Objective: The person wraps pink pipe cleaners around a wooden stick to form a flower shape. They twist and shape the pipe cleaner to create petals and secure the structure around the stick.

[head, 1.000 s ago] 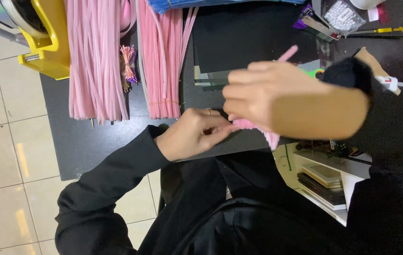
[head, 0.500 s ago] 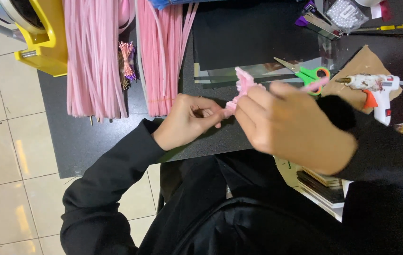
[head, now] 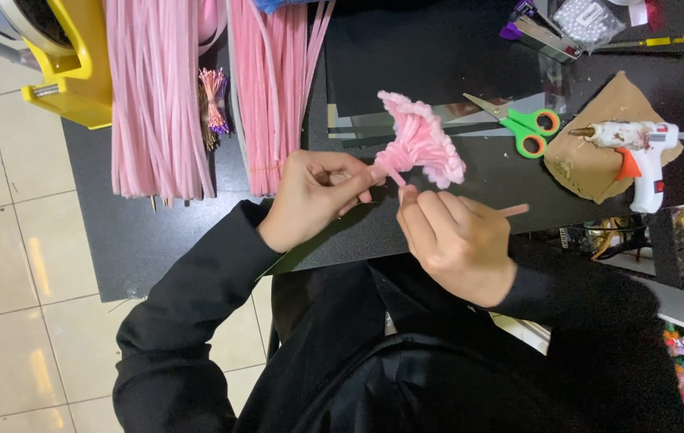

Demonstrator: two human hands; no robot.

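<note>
Hands at work on a fluffy pink flower made of looped chenille stems, seen from a head-worn camera above a black table. The left hand pinches the gathered base of the flower between thumb and fingertips, holding the bloom in the air above the table with its ruffled head tilted up and to the right. The right hand is curled just below the flower, its fingertips at the stalk, with a loose pink stem end projecting from the fist to the right; whether that end is gripped or merely trapped under the fingers cannot be told from this view.

On the table behind lie two bundles of long pink chenille stems, a small bunch of pink-tipped stamens between them, green-handled scissors, and a white glue gun with an orange trigger resting on a scrap of brown cardboard. A yellow tape dispenser stands at the far left corner.

Risk, as a judgement: the loops are held only by the left pinch, so any slackening of it, or a sideways pull from the right hand on the loose end, could let the petals spring apart. The metal nozzle of the glue gun lies near the right hand's working area and might burn a stray finger.
</note>
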